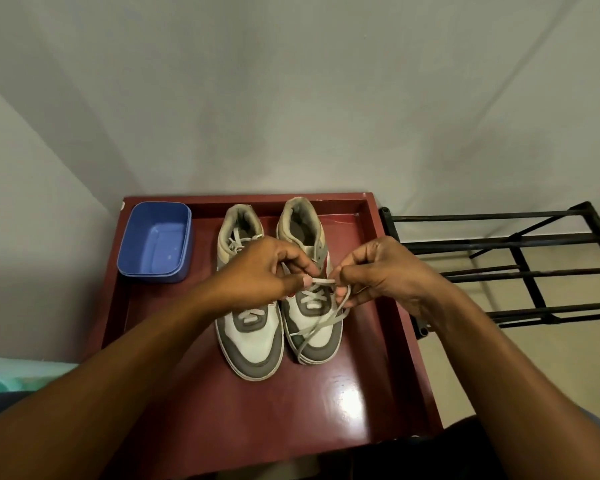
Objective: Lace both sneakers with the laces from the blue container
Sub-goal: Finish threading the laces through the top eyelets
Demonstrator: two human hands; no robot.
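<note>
two grey and white sneakers stand side by side on a dark red counter point(361, 393) with a raised rim, their toes towards the person and their heels towards the far rim. the blue container point(155, 242) sits in the far left corner of the counter, well apart from the hands, with its open top up. the first sneaker point(248, 341), nearer the container, shows pale lace across its lowest eyelets and up by the tongue; the middle is hidden by the left forearm.

both hands hover over the second sneaker point(321, 330), on the right. the left hand point(260, 268) reaches across the first sneaker, its fingers point(300, 263) curled and together with the thumb, pinching the lace point(323, 281). the right hand point(385, 271) faces it from the other side, its fingers point(347, 271) likewise closed on the same lace. a short stretch of lace runs nearly level between the two pinches, just above the shoe's tongue. below it the lace crosses over the lower eyelets in an x, with a bar at the bottom. loose lengths fall from the right hand, pass over the shoe's white side and lie across its grey toe cap.

to the right of the counter stands a black metal rack point(520, 268) of bare bars. a plain pale wall point(291, 98) rises behind.
</note>
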